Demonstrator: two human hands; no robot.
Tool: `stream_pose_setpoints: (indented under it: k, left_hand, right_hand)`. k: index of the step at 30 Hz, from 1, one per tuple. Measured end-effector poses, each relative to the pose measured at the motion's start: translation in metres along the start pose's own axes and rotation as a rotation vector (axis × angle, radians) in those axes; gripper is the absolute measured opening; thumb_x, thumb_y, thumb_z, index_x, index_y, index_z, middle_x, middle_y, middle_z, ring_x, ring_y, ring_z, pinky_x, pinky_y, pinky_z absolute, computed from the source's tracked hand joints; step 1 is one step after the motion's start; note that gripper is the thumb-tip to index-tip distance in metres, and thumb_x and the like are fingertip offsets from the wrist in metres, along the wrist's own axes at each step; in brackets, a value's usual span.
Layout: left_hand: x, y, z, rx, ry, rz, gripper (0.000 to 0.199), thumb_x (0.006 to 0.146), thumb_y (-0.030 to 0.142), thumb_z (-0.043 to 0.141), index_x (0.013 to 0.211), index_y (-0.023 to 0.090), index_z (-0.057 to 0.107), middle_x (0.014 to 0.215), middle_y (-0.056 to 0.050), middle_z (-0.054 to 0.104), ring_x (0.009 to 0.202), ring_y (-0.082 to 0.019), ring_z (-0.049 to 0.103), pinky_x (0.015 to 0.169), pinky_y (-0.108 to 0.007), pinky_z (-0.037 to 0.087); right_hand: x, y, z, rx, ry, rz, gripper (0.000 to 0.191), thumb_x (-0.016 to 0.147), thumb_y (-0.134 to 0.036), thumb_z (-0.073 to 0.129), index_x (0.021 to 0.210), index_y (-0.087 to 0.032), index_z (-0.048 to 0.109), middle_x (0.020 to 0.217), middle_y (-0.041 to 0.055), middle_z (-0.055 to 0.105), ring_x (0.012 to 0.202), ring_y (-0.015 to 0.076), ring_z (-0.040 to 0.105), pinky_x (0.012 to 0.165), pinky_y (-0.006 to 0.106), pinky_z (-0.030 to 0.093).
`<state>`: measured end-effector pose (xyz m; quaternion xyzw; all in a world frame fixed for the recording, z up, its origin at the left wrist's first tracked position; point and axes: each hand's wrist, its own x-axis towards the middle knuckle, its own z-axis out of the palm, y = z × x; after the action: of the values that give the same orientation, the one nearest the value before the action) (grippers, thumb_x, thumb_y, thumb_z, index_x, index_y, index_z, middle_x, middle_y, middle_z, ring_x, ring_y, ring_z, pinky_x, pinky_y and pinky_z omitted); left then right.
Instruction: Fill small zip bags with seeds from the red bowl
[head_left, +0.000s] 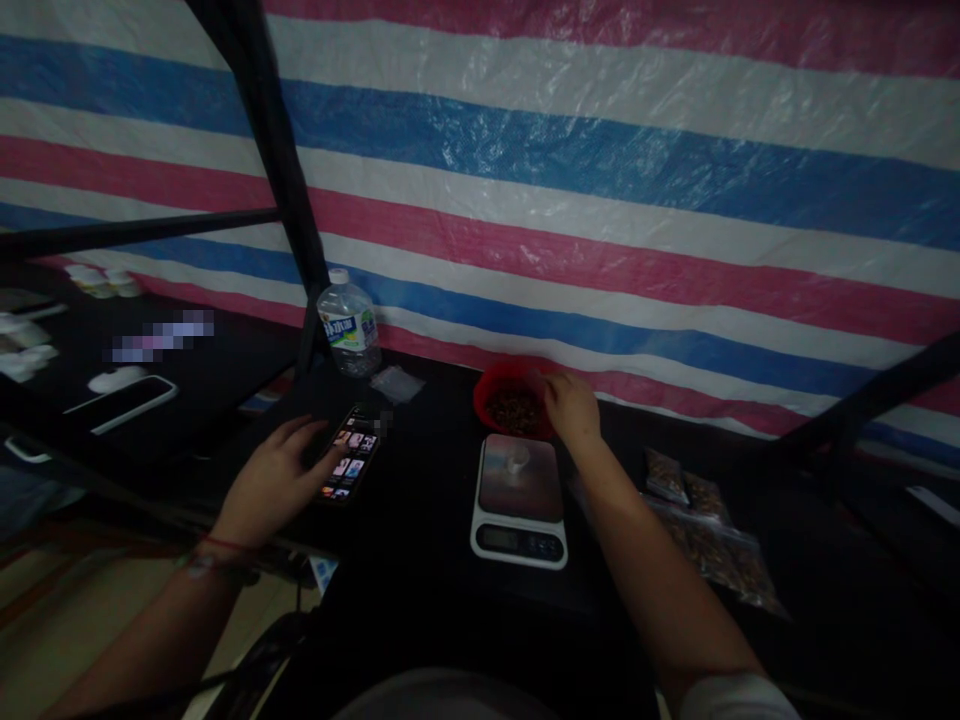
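Observation:
My left hand [274, 478] rests on the black table with its fingers spread, the fingertips touching a lit phone [349, 453] that lies flat beside it. My right hand [571, 408] reaches to the rim of a red bowl [496, 385] filled with small brown pieces; whether its fingers pinch any pieces is hidden. Just in front of the bowl stands a small digital kitchen scale [519, 500] with a tiny clear cap [517, 461] on its platform.
A water bottle [349, 325] and a small clear bag [397, 383] stand behind the phone. Several filled clear bags [705, 530] lie right of the scale. Another phone [124, 402] and white containers sit far left. Black frame bars [270, 140] cross before a striped tarp.

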<state>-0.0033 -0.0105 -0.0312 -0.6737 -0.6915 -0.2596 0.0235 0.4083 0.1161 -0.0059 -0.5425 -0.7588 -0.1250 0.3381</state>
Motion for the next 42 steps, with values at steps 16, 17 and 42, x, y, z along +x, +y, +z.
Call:
stream_pose_setpoints:
  k: [16, 17, 42]
  left_hand:
    - [0.005, 0.148, 0.000, -0.905, -0.173, 0.170, 0.066, 0.079, 0.038, 0.067, 0.138, 0.023, 0.043, 0.114, -0.010, 0.064, 0.077, -0.016, 0.065, 0.072, -0.031, 0.054]
    - [0.007, 0.163, 0.003, -1.039, -0.235, 0.171, 0.078, 0.076, 0.037, 0.071, 0.144, 0.025, 0.033, 0.121, -0.012, 0.061, 0.074, -0.014, 0.064, 0.068, -0.029, 0.054]
    - [0.014, -0.016, 0.017, 0.091, -0.165, 0.231, 0.045, 0.085, 0.056, 0.046, 0.116, 0.031, 0.068, 0.136, -0.006, 0.056, 0.124, -0.032, 0.049, 0.103, -0.051, 0.037]
  right_hand:
    - [-0.041, -0.038, -0.067, 0.667, 0.324, 0.327, 0.019, 0.083, -0.032, 0.061, 0.093, -0.020, 0.071, 0.089, 0.0056, 0.072, 0.078, 0.0187, 0.066, 0.074, 0.034, 0.054]
    - [-0.048, -0.050, -0.076, 0.743, 0.268, 0.341, 0.019, 0.082, -0.033, 0.063, 0.093, -0.020, 0.071, 0.090, 0.0049, 0.072, 0.075, 0.0175, 0.066, 0.071, 0.032, 0.054]
    - [-0.148, 0.012, -0.113, 0.981, 0.319, 0.920, 0.038, 0.064, -0.043, 0.080, 0.090, -0.018, 0.070, 0.074, 0.0012, 0.068, 0.055, 0.0113, 0.058, 0.052, 0.024, 0.047]
